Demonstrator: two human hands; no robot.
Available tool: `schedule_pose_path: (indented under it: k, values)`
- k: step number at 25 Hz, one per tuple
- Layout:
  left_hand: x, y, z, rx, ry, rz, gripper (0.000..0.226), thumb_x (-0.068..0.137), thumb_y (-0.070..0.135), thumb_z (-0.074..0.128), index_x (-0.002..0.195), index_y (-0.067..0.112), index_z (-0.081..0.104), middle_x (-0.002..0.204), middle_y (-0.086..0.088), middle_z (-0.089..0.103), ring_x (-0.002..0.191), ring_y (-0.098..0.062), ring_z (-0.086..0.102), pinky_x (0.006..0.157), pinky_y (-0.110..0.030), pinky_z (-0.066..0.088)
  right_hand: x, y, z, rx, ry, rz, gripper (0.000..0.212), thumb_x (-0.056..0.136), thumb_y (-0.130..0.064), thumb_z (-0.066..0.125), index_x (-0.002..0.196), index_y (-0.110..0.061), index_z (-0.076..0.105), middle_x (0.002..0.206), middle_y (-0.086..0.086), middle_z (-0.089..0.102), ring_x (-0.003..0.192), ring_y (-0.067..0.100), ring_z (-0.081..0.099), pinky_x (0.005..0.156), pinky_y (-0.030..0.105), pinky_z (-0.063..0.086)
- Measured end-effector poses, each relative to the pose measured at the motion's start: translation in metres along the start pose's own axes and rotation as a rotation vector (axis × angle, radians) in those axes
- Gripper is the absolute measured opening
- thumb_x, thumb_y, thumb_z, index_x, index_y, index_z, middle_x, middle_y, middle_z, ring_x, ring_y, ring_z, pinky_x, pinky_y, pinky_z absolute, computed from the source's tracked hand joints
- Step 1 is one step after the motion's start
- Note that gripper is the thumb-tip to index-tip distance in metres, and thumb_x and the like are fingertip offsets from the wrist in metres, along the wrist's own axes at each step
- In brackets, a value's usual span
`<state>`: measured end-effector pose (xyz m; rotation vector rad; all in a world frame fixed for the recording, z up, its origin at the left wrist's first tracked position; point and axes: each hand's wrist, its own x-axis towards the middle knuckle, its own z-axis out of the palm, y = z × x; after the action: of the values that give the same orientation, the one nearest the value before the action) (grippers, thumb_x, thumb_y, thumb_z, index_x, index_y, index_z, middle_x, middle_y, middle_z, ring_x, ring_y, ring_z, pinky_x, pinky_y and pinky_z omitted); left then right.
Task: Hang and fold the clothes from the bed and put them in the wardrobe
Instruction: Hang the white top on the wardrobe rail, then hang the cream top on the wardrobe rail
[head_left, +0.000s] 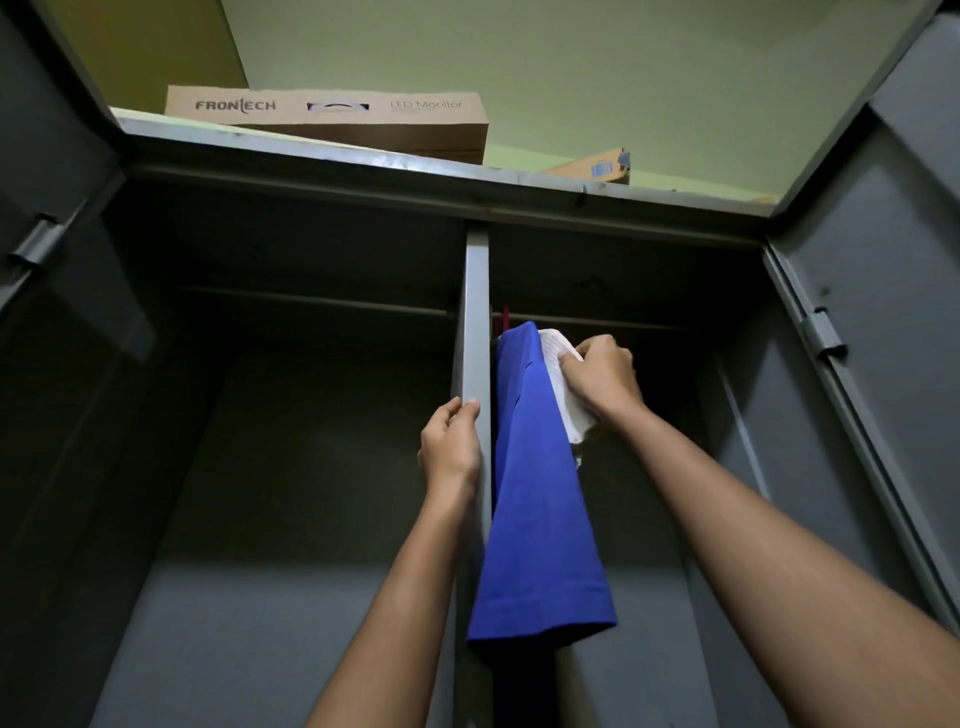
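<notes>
**Right compartment: white garment going up beside the blue one**

Wardrobe (623, 208) has both doors open. The left hand (451, 447) has its fingers curled round the centre divider post (477, 291), apparently as a brace. The right hand (602, 376) pinches the white garment (558, 358) near its top, just under the rail (623, 323) and touching the blue garment (535, 509). The blue garment hangs from a red hanger (505, 317) hard against the post. It is too dark to tell whether the white piece has its own hanger.

Risks:
1. If the hook is not seated, the white garment drops on release.
2. Crowding could nudge the blue garment off its hanger.
3. 2 garments bunched together will crease.
</notes>
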<state>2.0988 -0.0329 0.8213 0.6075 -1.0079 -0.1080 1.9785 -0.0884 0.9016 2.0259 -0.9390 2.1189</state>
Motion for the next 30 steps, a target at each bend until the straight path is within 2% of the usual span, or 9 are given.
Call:
schedule_pose_path:
  k: [3,5,8,13,15,18,22,25,30]
  values:
    - [-0.027,0.005,-0.001,0.026,0.038,-0.043,0.041,0.097,0.026,0.046,0.136,0.016,0.045,0.136,-0.002,0.048,0.112,-0.012,0.044,0.086,-0.024,0.032,-0.032,0.004,-0.01,0.053,-0.09,0.063,0.024,0.093,-0.018,0.047,0.097,0.001,0.061,0.091,0.013,0.06,0.068,0.023,0.058,0.062,0.031,0.049]
    - [-0.047,0.009,-0.005,0.069,0.041,-0.076,0.042,0.097,0.028,0.045,0.138,0.016,0.043,0.138,-0.003,0.046,0.12,-0.017,0.044,0.088,-0.025,0.032,-0.058,0.005,-0.018,0.154,-0.156,0.128,0.018,0.092,-0.011,0.044,0.089,0.001,0.057,0.086,0.014,0.059,0.057,0.026,0.065,0.051,0.035,0.057]
    - [-0.074,0.013,-0.014,0.107,0.036,-0.144,0.042,0.097,0.029,0.044,0.138,0.016,0.043,0.14,-0.003,0.045,0.126,-0.02,0.043,0.095,-0.028,0.034,-0.096,0.002,-0.032,0.258,-0.217,0.222,0.017,0.096,-0.01,0.04,0.089,-0.004,0.055,0.077,0.015,0.062,0.048,0.023,0.063,0.04,0.03,0.053]
    - [-0.13,0.011,-0.024,0.106,-0.002,-0.289,0.04,0.095,0.028,0.048,0.131,0.012,0.051,0.133,-0.008,0.053,0.121,-0.025,0.05,0.107,-0.037,0.037,-0.166,-0.006,-0.067,0.365,-0.275,0.367,0.027,0.097,-0.018,0.045,0.074,-0.009,0.055,0.083,0.017,0.065,0.054,0.023,0.061,0.042,0.028,0.053]
    - [-0.161,0.01,-0.026,0.099,-0.009,-0.353,0.04,0.094,0.029,0.049,0.13,0.013,0.054,0.132,-0.007,0.055,0.121,-0.024,0.05,0.107,-0.039,0.036,-0.197,-0.007,-0.083,0.385,-0.306,0.445,0.029,0.098,-0.021,0.045,0.077,-0.006,0.056,0.081,0.015,0.062,0.055,0.024,0.059,0.044,0.032,0.055]
    - [-0.204,0.018,-0.031,0.084,-0.061,-0.45,0.041,0.095,0.03,0.048,0.133,0.015,0.051,0.135,-0.005,0.052,0.125,-0.023,0.046,0.109,-0.039,0.034,-0.238,-0.01,-0.11,0.372,-0.365,0.6,0.038,0.098,-0.031,0.044,0.105,0.003,0.059,0.082,0.013,0.061,0.065,0.026,0.06,0.057,0.039,0.057]
    - [-0.241,0.023,-0.036,-0.012,-0.142,-0.526,0.047,0.09,0.04,0.052,0.131,0.017,0.053,0.133,-0.001,0.054,0.123,-0.022,0.048,0.109,-0.041,0.035,-0.276,-0.011,-0.139,0.264,-0.451,0.71,0.062,0.096,-0.052,0.034,0.125,0.001,0.05,0.121,0.021,0.058,0.108,0.034,0.057,0.095,0.047,0.047]
    - [-0.268,0.026,-0.034,-0.058,-0.185,-0.558,0.044,0.094,0.034,0.049,0.133,0.014,0.05,0.136,-0.005,0.051,0.126,-0.022,0.046,0.11,-0.038,0.033,-0.305,-0.013,-0.163,0.31,-0.457,0.776,0.059,0.096,-0.054,0.03,0.136,-0.013,0.043,0.134,0.016,0.05,0.112,0.028,0.052,0.095,0.042,0.041]
    - [-0.327,0.033,-0.024,-0.154,-0.385,-0.675,0.045,0.097,0.03,0.045,0.138,0.014,0.043,0.142,-0.006,0.044,0.131,-0.021,0.041,0.111,-0.037,0.029,-0.359,-0.009,-0.211,0.219,-0.272,0.894,0.048,0.097,-0.051,0.031,0.124,-0.017,0.052,0.136,0.024,0.046,0.123,0.037,0.047,0.101,0.048,0.04]
